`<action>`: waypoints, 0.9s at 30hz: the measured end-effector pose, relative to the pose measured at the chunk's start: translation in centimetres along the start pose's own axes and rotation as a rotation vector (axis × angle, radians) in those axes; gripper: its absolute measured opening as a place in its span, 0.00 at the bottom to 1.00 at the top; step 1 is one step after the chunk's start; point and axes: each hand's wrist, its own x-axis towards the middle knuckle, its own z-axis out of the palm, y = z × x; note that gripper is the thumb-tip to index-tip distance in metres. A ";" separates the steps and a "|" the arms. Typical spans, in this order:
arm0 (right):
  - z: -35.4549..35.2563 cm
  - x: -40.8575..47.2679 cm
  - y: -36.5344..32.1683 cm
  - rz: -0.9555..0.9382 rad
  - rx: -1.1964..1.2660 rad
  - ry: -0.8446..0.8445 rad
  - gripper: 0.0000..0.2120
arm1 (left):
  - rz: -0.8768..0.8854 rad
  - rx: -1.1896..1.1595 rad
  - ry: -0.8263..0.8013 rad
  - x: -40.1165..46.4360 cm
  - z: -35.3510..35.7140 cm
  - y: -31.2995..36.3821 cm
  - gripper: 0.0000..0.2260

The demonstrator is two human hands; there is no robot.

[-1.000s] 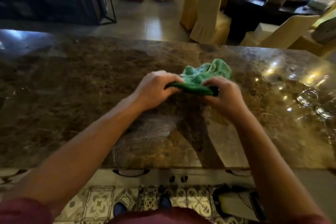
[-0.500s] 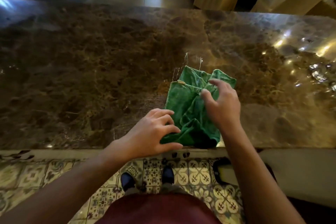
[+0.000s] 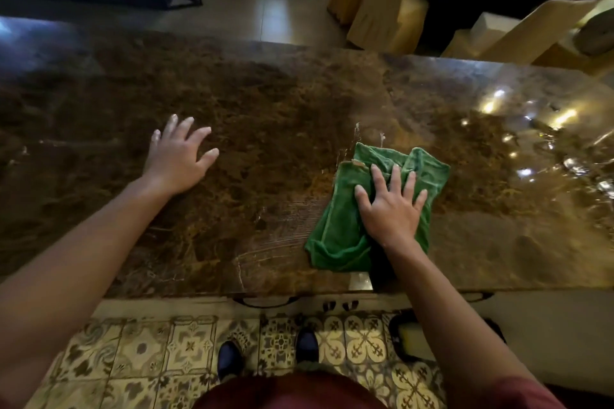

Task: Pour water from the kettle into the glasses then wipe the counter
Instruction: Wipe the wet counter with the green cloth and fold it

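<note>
- Since half a second ago, the left hand (image 3: 176, 161) has let go of the green cloth (image 3: 345, 229) and now lies flat, fingers spread, on the marble counter (image 3: 265, 116), well apart from it.
- The right hand (image 3: 390, 209), which was pinching a fold, now presses the cloth with straight, spread fingers.
- No writing is legible.
- The cloth lies crumpled near the counter's front edge, with wet streaks just beside it.

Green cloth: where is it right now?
In the head view, the green cloth lies flat on the brown marble counter, right of centre near the front edge, under the right hand.
</note>
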 end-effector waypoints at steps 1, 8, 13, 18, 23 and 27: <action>-0.3 1.1 0.1 0.036 0.012 -0.002 0.33 | -0.023 0.024 -0.033 1.0 0.1 -0.2 0.28; -1.7 8.9 -0.2 0.054 0.034 0.009 0.33 | -0.062 -0.018 -0.185 2.1 1.7 -1.1 0.32; -2.0 14.0 -2.8 -0.171 -0.009 -0.020 0.31 | -0.051 -0.014 -0.249 2.7 1.6 -1.7 0.33; -0.4 13.0 -7.5 -0.478 -0.072 -0.063 0.31 | -0.046 -0.029 -0.253 3.0 2.0 -2.3 0.33; 1.5 5.8 -11.8 -0.715 -0.066 -0.117 0.30 | -0.054 -0.043 -0.235 3.0 1.9 -2.3 0.33; 2.7 -0.9 -12.8 -0.841 -0.064 -0.132 0.30 | -0.063 -0.053 -0.220 3.0 1.7 -2.1 0.33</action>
